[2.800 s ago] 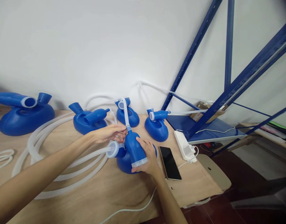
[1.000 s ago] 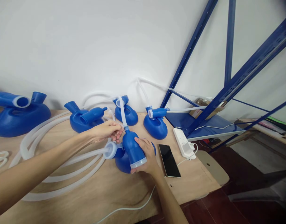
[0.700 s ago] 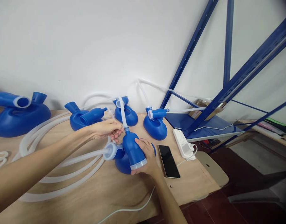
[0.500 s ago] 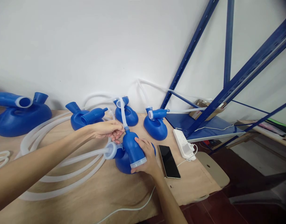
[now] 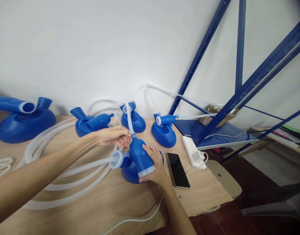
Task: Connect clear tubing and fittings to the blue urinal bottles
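My right hand (image 5: 155, 164) is wrapped round a blue bottle-shaped part (image 5: 141, 156) with a pale rim, which lies tilted over a blue container (image 5: 129, 172). At the bottle's narrow neck, the fingers of my left hand (image 5: 118, 137) are pinched; what lies between them is too small to make out. A white tube (image 5: 128, 119) rises from that neck and bends back. Left of the container, a translucent cap (image 5: 116, 159) with a tube in it sits at the container's mouth.
More blue containers (image 5: 163, 134) stand along the wall. Coiled white tubing (image 5: 50, 187) covers the wooden table's left part. A phone (image 5: 178, 170) and a power strip (image 5: 193, 152) lie to the right, near a blue metal shelf (image 5: 221, 133).
The view has shifted very slightly. Both hands keep nearly the same pose at the bottle-shaped part and its neck.
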Tool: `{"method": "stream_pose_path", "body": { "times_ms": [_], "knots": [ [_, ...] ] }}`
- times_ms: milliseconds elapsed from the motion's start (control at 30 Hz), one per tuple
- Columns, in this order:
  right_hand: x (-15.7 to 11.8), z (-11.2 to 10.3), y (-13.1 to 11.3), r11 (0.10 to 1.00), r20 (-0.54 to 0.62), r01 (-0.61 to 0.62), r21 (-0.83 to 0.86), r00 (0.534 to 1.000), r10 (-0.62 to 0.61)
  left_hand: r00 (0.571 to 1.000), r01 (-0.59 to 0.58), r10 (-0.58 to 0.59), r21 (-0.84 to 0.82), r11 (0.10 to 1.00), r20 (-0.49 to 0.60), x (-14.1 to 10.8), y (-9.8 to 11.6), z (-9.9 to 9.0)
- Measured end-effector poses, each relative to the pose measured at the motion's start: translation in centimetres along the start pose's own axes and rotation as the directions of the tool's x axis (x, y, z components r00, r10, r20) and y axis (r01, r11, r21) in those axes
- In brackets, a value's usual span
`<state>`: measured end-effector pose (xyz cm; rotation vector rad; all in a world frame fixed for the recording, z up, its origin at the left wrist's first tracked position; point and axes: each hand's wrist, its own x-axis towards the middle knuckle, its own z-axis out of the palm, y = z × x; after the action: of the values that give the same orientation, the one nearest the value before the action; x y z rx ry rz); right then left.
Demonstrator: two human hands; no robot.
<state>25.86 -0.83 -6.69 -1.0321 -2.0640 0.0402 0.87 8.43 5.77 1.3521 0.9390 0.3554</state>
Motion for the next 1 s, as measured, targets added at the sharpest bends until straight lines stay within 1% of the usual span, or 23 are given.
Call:
{"method": "stream_pose_path", "body": {
  "times_ms": [100, 233, 300, 367, 467, 567, 733, 833, 933, 1000],
  "knots": [
    [0.0, 0.1, 0.0, 1.0, 0.0, -0.002, -0.008, 1.0, 0.002, 1.0, 0.025, -0.024, 0.021, 0.999, -0.01, -0.5, 0.2, -0.1],
    [0.1, 0.1, 0.0, 1.0, 0.011, 0.009, -0.014, 1.0, -0.009, 0.995, 0.006, -0.004, 0.019, 1.0, -0.097, -0.9, 0.4, -0.6],
    [0.1, 0.1, 0.0, 1.0, 0.005, -0.006, -0.003, 1.0, 0.006, 0.992, 0.0, -0.006, -0.042, 0.999, -0.13, -0.5, 0.4, -0.7],
    [0.1, 0.1, 0.0, 1.0, 0.012, -0.029, 0.0, 1.0, 0.029, 0.988, -0.011, -0.017, -0.181, 0.983, -0.154, 0.2, 0.4, -0.6],
    [0.1, 0.0, -0.1, 0.999, 0.02, -0.033, -0.007, 0.999, 0.033, 0.983, -0.046, -0.024, -0.371, 0.928, -0.182, 1.2, 0.3, 0.0],
    [0.1, -0.1, -0.1, 1.0, 0.008, 0.002, -0.004, 1.0, -0.002, 0.985, -0.056, -0.021, -0.427, 0.903, -0.174, 1.6, -0.1, 0.6],
    [0.3, 0.0, -0.1, 0.999, -0.013, 0.051, 0.009, 0.999, -0.051, 0.985, -0.077, -0.014, -0.51, 0.857, -0.171, 1.6, -1.1, 0.9],
    [0.3, 0.2, 0.0, 0.999, -0.025, 0.032, -0.001, 0.999, -0.032, 0.985, -0.12, 0.027, -0.557, 0.822, -0.173, 2.0, -1.9, 1.2],
    [0.3, 0.3, -0.1, 1.0, -0.001, 0.005, -0.008, 1.0, -0.005, 0.98, -0.177, 0.085, -0.603, 0.778, -0.177, 2.7, -2.8, 1.6],
    [0.4, 0.2, -0.1, 1.0, 0.011, 0.008, -0.01, 1.0, -0.008, 0.976, -0.211, 0.124, -0.625, 0.751, -0.181, 3.2, -3.4, 1.8]
  ]
}}
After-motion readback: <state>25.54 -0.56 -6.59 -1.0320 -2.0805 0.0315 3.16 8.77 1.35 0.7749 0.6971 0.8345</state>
